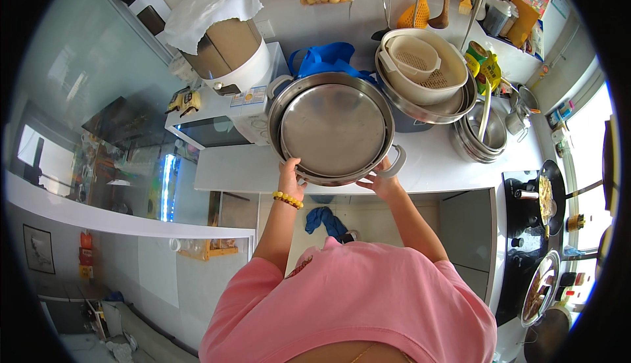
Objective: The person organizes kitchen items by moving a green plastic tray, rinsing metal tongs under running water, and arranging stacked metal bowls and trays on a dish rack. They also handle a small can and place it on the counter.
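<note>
A wide stainless steel pot [388, 116] with pale loop handles is before me at the counter's front edge. Nested inside it is a round, flat steel piece [335, 128], either a shallow pan or a lid. My left hand [292, 181], wearing a yellow beaded bracelet [287, 199], grips the pot's near left rim with the thumb on top. On the near right side, my right hand [382, 181] holds the pot beside its handle [396, 161], fingers spread along the wall. The pot hides part of both hands. Behind it lies a blue bag [325, 59].
Cream strainer baskets [426, 94] sit in a steel basin to the right, near stacked steel bowls [475, 151]. A microwave oven [212, 131] carries a white appliance [241, 74] on the left. Far right, a frying pan [556, 185] with food stands on the black stove [512, 269].
</note>
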